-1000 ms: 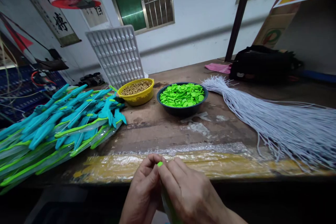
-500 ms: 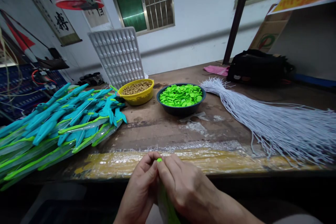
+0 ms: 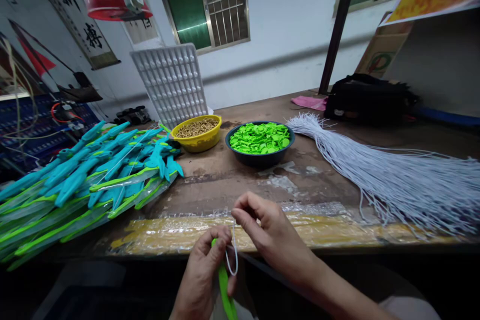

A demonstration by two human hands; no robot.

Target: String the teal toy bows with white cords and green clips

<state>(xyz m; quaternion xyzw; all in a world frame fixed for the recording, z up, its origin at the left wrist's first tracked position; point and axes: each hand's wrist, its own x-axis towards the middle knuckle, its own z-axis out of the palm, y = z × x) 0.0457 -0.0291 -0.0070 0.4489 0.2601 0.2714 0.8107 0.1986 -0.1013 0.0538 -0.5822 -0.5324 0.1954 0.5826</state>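
Observation:
My left hand (image 3: 202, 267) is closed around the end of a long bright-green plastic strip (image 3: 225, 290), which runs down toward my lap. The strip's lower part is cut off by the frame. A thin white cord (image 3: 235, 250) hangs in a loop beside the green end. Up and to the right, my right hand (image 3: 270, 225) pinches the cord between thumb and fingertips. Where the cord meets the strip is hidden behind my left fingers. Both hands are at the table's front edge.
On the table (image 3: 210, 180), teal-and-green plastic toys (image 3: 112, 160) are piled left. A yellow bowl (image 3: 198, 144) holds brass-coloured rings; a dark bowl (image 3: 258, 160) holds green plastic pieces. White cords (image 3: 382, 170) lie in a bundle right, before a black bag (image 3: 367, 97).
My hands were together on the green strip. My right hand has moved up and right, and the white cord now shows between my hands.

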